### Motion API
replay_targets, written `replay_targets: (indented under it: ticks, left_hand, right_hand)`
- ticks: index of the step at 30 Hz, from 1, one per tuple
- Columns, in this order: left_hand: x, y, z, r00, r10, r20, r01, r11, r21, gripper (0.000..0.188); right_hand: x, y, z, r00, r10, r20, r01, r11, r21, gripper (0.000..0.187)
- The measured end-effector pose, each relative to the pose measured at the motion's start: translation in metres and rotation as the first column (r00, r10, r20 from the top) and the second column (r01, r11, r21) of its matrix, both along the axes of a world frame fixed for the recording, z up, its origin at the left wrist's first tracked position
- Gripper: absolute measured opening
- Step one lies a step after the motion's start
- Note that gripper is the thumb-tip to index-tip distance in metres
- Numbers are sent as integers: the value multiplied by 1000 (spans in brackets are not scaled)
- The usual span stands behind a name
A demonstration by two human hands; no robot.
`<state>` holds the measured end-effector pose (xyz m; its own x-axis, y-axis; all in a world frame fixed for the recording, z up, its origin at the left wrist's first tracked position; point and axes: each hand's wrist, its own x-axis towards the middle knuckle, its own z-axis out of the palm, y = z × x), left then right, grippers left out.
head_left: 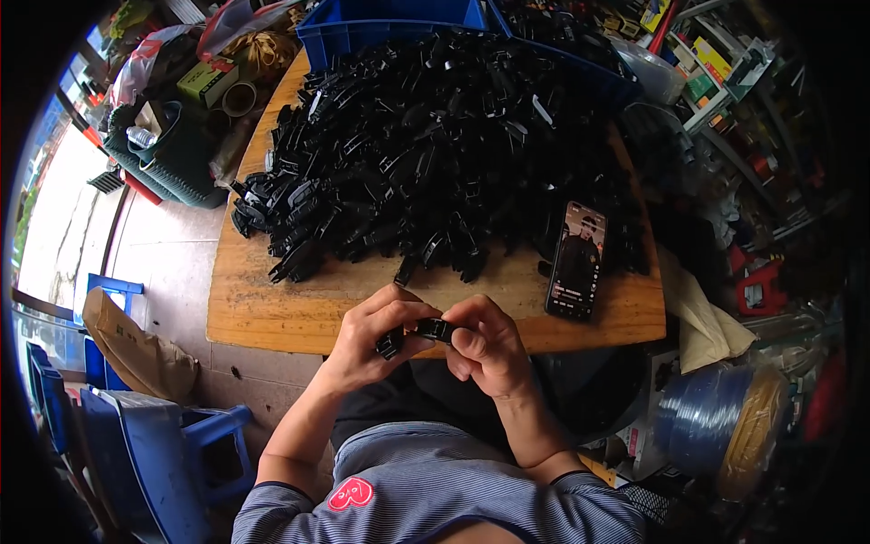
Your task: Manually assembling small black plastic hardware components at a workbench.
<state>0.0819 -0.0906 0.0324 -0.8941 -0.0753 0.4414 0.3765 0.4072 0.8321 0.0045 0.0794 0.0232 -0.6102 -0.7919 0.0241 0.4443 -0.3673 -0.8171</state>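
Just off the near edge of the wooden table, my two hands meet over small black plastic pieces. My left hand (pixel 370 334) is closed around one black piece (pixel 390 344), which pokes out below its fingers. Between both hands lies another black plastic piece (pixel 435 329), its far end pinched by the thumb and fingers of my right hand (pixel 489 344). Whether the two pieces are joined, I cannot tell. Beyond the hands, a large heap of similar black plastic parts (pixel 426 154) covers most of the table, and one loose part (pixel 404 271) lies near my left knuckles.
A lit phone (pixel 577 261) rests on the right of the wooden table (pixel 263 317). Blue crates (pixel 390 41) stand behind the heap. To the left are a blue stool (pixel 217 444) and a brown sack (pixel 136 349); at the right, a wrapped blue spool (pixel 702 417) and crowded shelves.
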Motion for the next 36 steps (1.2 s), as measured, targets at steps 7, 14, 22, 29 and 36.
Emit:
replay_targets:
  ticks: [7, 14, 22, 29, 36]
  left_hand:
    - [7, 8, 5, 991, -63, 116, 54, 995, 84, 33]
    - [11, 25, -2, 878, -230, 420, 50, 916, 397, 39]
    - [-24, -42, 2, 995, 100, -24, -103, 969, -226, 38]
    - [-41, -43, 1, 997, -67, -37, 2, 507, -862, 35]
    - [-27, -28, 5, 997, -29, -67, -42, 524, -851, 26]
  right_hand:
    - [5, 2, 11, 989, -29, -142, 36, 998, 49, 25]
    - [-4, 3, 8, 684, -146, -715, 307, 946, 101, 28]
    - [-78, 9, -5, -149, 434, -889, 882, 465, 79, 20]
    - [-68, 12, 5, -128, 236, -963, 777, 627, 50, 15]
    - [-55, 21, 2, 6, 74, -997, 723, 689, 55, 21]
